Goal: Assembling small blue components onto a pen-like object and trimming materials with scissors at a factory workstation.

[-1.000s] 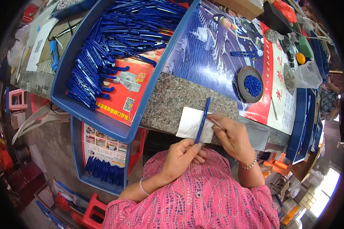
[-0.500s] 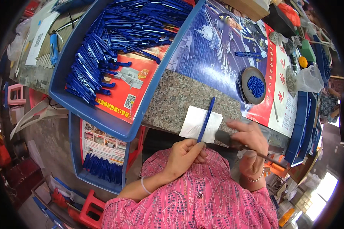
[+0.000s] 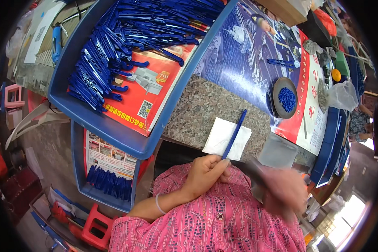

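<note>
My left hand [image 3: 209, 172] is closed, thumb and fingers pinching the near end of a slim blue strip [image 3: 235, 135]. The strip slants up and away over a folded white cloth or paper [image 3: 218, 133] at the counter's near edge. To its right, my right hand [image 3: 287, 191] is smeared by motion. From it a dark, long-handled tool [image 3: 256, 173] points toward my left hand, apart from the strip; blur hides the tool's exact kind. Beyond the cloth, a round dark dish [image 3: 278, 101] holds small blue pieces [image 3: 287, 100].
A large blue tray [image 3: 113, 136] at the left holds many blue strips [image 3: 92, 75]; a lower blue tray [image 3: 77, 168] holds more. Two blue strips [image 3: 281, 63] lie on the poster [image 3: 227, 59]. A grey translucent piece [image 3: 277, 152] sits by the counter [image 3: 193, 107]. A red stool [image 3: 97, 227] stands lower left.
My right hand has drawn down and to the right with the dark tool, uncovering the grey translucent piece. My left hand still pinches the blue strip. The whole view has shifted slightly.
</note>
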{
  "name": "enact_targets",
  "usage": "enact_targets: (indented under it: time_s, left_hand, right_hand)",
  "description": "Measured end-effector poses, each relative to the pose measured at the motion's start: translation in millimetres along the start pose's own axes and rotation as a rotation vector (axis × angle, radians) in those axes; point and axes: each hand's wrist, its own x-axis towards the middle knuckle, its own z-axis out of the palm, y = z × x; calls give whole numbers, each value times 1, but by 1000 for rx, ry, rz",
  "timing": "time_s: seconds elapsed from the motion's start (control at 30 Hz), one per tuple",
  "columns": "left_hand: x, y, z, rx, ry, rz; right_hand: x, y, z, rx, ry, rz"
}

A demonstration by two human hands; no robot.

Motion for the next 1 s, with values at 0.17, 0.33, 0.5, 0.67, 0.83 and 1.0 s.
enact_targets:
  time_s: [0.17,0.33,0.5,0.67,0.83,1.0]
  left_hand:
    - [-1,-2,-4,98,34,86]
    - [-4,0,-3,28,15,6]
    - [-1,-1,-4,16,17,-31]
    - [-1,-5,-7,14,3,-8]
    - [-2,0,-3,-5,6,39]
    - [-3,-2,-8,60,-9,-34]
  right_hand:
    - [82,30,66,435,935,-911]
    - [82,31,69,622,925,-877]
    - [64,36,68,839,1006,-798]
    - [41,42,69,614,1469,-1006]
    - [85,22,58,497,951,-963]
    - [81,32,62,666,880,-805]
